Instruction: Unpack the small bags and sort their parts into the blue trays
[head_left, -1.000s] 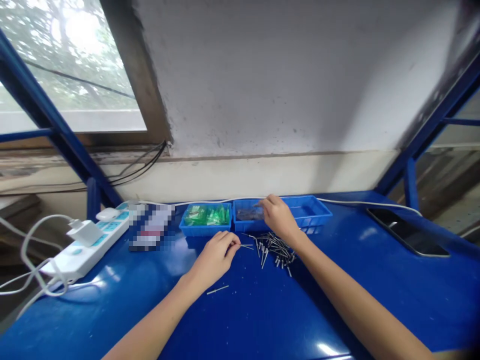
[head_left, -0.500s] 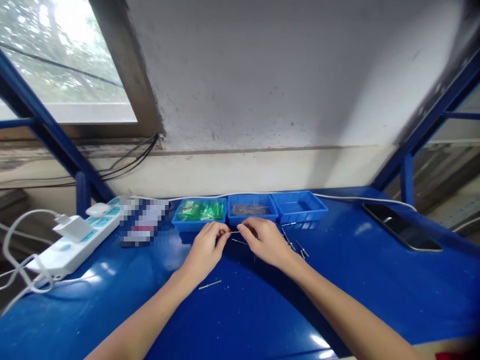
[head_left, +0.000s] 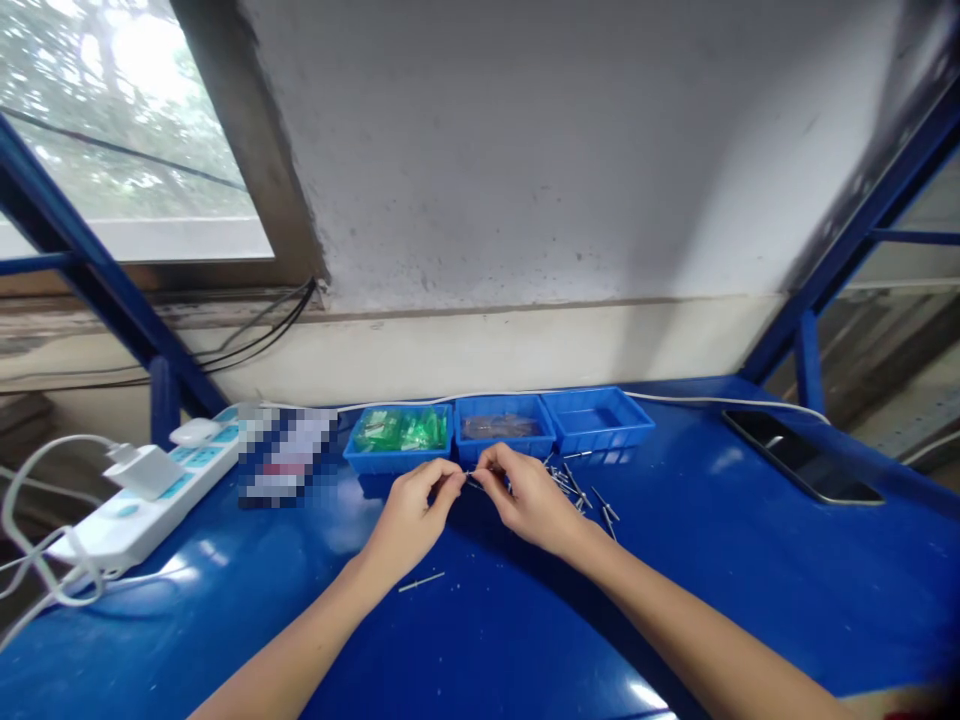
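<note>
Left hand (head_left: pixel 416 505) and right hand (head_left: pixel 531 500) pinch a thin pin (head_left: pixel 470 474); uneven fingertip pressure could flick it among the loose pins (head_left: pixel 574 488).

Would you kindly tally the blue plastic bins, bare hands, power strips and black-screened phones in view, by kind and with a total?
Blue plastic bins: 3
Bare hands: 2
White power strip: 1
Black-screened phone: 1
Total: 7
</note>
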